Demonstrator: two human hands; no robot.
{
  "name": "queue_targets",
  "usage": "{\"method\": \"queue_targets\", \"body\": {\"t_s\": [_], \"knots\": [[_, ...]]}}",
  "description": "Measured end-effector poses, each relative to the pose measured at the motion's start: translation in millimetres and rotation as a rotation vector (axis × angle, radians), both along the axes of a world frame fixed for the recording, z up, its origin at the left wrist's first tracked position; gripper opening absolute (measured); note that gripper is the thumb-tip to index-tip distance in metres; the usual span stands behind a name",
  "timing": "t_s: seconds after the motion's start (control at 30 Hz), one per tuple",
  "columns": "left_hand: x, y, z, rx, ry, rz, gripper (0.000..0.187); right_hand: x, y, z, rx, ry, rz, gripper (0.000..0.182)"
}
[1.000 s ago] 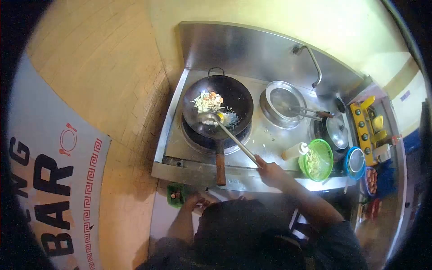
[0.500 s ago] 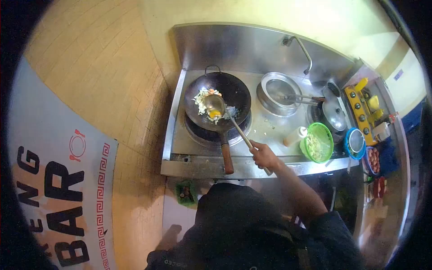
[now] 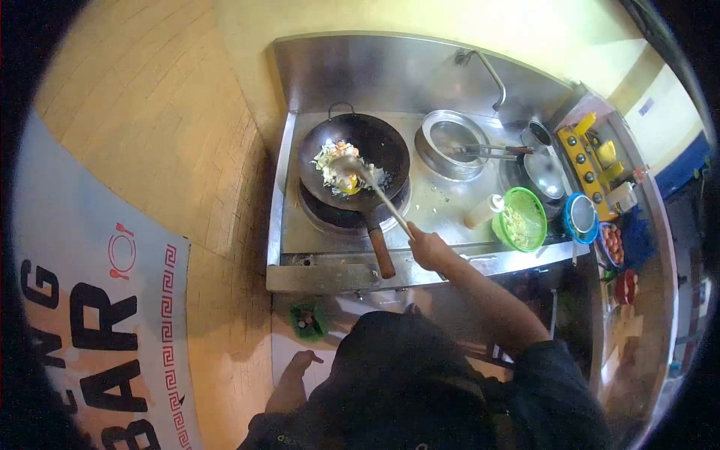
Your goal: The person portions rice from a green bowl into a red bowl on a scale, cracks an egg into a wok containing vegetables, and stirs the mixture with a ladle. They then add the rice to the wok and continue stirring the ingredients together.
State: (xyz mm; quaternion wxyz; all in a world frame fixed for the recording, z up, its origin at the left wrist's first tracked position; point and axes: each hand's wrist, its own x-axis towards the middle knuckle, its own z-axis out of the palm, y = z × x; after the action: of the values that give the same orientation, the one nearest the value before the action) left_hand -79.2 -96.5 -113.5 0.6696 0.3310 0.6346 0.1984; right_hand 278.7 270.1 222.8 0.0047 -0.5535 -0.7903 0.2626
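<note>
My right hand [image 3: 433, 250] is closed round the long handle of a metal ladle [image 3: 390, 206]. The ladle's bowl rests among chopped vegetables [image 3: 328, 156] in a dark wok [image 3: 388, 145], with a bright yellow egg yolk [image 3: 352, 184] beside it. The wok sits on a burner at the stove's left, its wooden handle [image 3: 382, 255] pointing toward me. My left hand [image 3: 302, 361] hangs low by my body with a finger stretched out, holding nothing visible, near a green-lined bin [image 3: 307, 321] on the floor.
Right of the wok stands a metal pot [image 3: 452, 171] with tongs across it. A squeeze bottle [image 3: 484, 212], a green basket [image 3: 538, 217] of shredded vegetables and a lidded pan [image 3: 545, 178] are farther right. A tap [image 3: 498, 81] arches from the backsplash; a wall borders the stove's left.
The ladle's bowl has tipped over and moved slightly within the food, and my right hand has shifted a little left and up. My left hand has come into clearer view below the stove.
</note>
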Motion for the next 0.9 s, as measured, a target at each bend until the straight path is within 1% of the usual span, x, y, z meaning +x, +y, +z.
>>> {"method": "queue_targets", "body": {"t_s": [0.03,0.07,0.1,0.17,0.2,0.23,0.27,0.3,0.33,0.4,0.43,0.47,0.5,0.53,0.6,0.67,0.73,0.8,0.83,0.9], "knots": [[4,3,7,-0.197,-0.07,0.138,0.037,9,-12,14,0.015,-0.056,0.066,0.048],[8,3,8,-0.183,0.115,0.016,0.036,21,-23,29,0.028,-0.113,0.133,0.049],[10,4,10,-0.164,0.299,-0.104,0.035,32,-24,32,0.028,-0.15,0.097,0.049],[6,-6,-12,-0.076,0.446,-0.299,0.03,50,-23,35,0.025,-0.233,0.038,0.048],[2,-13,-15,-0.054,0.478,-0.359,0.029,50,-15,17,0.038,-0.156,0.015,0.05],[1,-12,-13,-0.036,0.48,-0.401,0.028,44,3,-15,0.057,-0.076,-0.01,0.051],[-1,-12,-11,-0.024,0.481,-0.436,0.028,35,15,-32,0.076,0.008,-0.035,0.052],[-1,-12,-9,-0.009,0.483,-0.475,0.027,17,15,-31,0.081,0.073,-0.015,0.05],[-1,-11,-6,0.01,0.488,-0.519,0.027,3,8,-15,-0.009,0.069,-0.027,0.049],[1,-5,-5,0.079,0.521,-0.654,0.028,7,-16,11,0.023,-0.095,0.14,0.051],[4,-1,-2,0.139,0.536,-0.714,0.028,17,-20,14,0.027,-0.133,0.133,0.051],[8,2,-1,0.338,0.564,-0.868,0.029,33,-21,16,0.033,-0.176,0.129,0.052],[26,-7,-2,0.194,0.384,-0.397,0.035,45,-20,17,0.036,-0.221,0.129,0.052],[43,-18,-6,0.154,0.178,0.108,0.041,49,-11,12,0.055,-0.193,0.027,0.053],[64,14,68,-0.112,0.073,0.354,0.047,46,21,-30,0.091,0.021,-0.011,0.053],[59,13,63,0.048,0.037,0.216,0.053,21,31,-47,0.071,0.095,0.008,0.053],[53,11,33,0.033,-0.053,0.38,0.057,7,5,-5,0.04,-0.093,0.125,0.053],[45,30,12,0.095,0.201,0.006,0.064,26,-20,33,0.011,-0.212,0.165,0.053],[46,45,7,0.07,0.177,0.004,0.063,36,-16,32,0.036,-0.204,0.127,0.054],[57,69,-1,-0.05,0.056,0.114,0.059,50,-7,23,0.083,-0.193,0.054,0.055]]}}
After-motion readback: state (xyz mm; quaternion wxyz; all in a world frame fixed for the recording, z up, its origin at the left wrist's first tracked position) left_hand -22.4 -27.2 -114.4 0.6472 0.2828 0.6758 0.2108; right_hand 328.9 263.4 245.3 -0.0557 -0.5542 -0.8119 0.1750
